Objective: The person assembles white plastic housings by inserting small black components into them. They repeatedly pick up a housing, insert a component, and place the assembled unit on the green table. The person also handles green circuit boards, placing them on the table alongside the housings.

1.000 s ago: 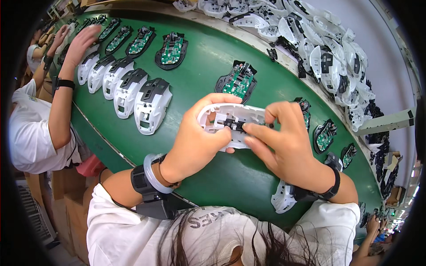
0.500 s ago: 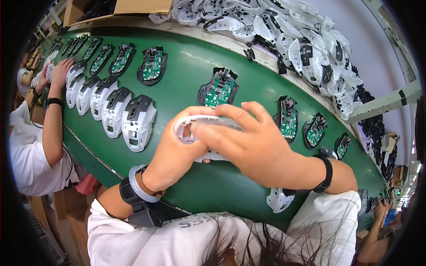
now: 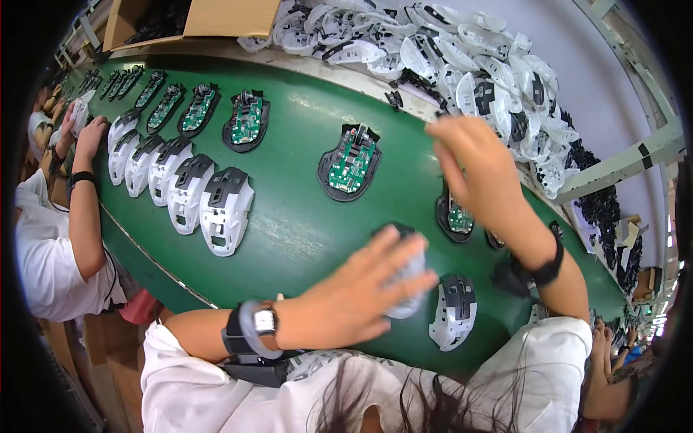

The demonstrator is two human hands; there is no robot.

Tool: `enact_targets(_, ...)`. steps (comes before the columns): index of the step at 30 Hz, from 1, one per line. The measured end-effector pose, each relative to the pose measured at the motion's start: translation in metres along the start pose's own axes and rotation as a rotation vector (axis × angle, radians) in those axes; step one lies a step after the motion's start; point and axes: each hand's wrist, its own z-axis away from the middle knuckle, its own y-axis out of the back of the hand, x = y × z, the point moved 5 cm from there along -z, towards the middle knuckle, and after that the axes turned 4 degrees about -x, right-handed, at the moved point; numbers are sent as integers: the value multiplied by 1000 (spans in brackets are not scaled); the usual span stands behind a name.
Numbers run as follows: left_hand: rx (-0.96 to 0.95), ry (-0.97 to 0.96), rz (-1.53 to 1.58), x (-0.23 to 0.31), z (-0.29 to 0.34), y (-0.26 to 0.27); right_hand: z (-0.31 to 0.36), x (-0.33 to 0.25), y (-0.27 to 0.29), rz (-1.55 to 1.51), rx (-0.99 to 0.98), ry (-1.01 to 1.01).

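Note:
My left hand (image 3: 354, 285), blurred, has its fingers spread over a white mouse shell (image 3: 410, 292) with a dark front end, on the green bench. The palm and fingers hide part of this shell. Beside it lies another white mouse shell (image 3: 453, 314) with a dark grey button panel. My right hand (image 3: 476, 162) is raised at the bench's far side, fingers bent near small black parts (image 3: 415, 83) below the shell heap. Motion blur hides whether its fingertips hold anything. Below it sits a mouse base (image 3: 456, 220) with a green circuit board, partly covered by my wrist.
Another mouse base (image 3: 350, 162) lies mid-bench, with several more in a row to the left. A row of white shells (image 3: 225, 216) stands nearer. White shells (image 3: 491, 101) are heaped along the back. A cardboard box (image 3: 227, 18) is behind. A co-worker's arm (image 3: 85, 195) reaches in at left.
My hands have parted from the white shell they held together. The left came down rightward; the right went up toward the back. A shell with a dark panel now shows near my right forearm.

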Motion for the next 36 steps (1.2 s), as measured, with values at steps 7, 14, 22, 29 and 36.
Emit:
enact_targets(7,208,187,-216,-6,14,49,-22,140,-97,685,-482,-412)
enact_targets(14,324,566,-600,-56,93,66,-17,143,-99,293,-408,-346)
enact_targets(22,390,535,-666,-52,105,78,37,98,-27,11,-183,-491)
enact_targets(29,465,554,-639,-67,110,98,36,114,-41,204,-245,-525)
enact_targets(36,646,381,-395,-36,111,101,24,128,-52,262,-240,-512)
